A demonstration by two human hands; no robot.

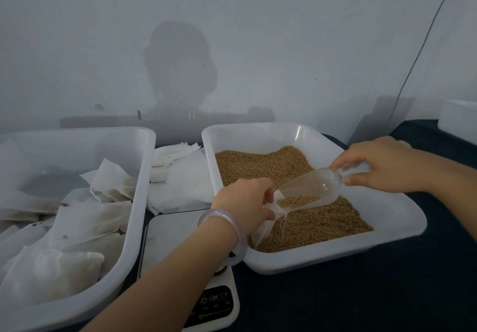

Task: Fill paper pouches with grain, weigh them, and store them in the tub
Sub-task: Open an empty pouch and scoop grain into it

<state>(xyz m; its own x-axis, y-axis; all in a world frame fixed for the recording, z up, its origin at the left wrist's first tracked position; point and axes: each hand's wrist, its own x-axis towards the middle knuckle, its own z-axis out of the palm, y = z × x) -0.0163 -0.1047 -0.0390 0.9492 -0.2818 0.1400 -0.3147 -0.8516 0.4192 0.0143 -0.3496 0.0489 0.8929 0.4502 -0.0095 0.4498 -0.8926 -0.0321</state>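
Pouch (pixel 265 229) pinched in the left grip (pixel 247 202), while the right grip (pixel 387 165) clasps the downward-tilted scoop (pixel 309 189).

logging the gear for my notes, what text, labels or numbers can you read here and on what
"M": button on the scale panel
"T": button to its right
Power symbol: button to its left
Small print under the buttons and the brand line below: too blurred to read
No text shows elsewhere.
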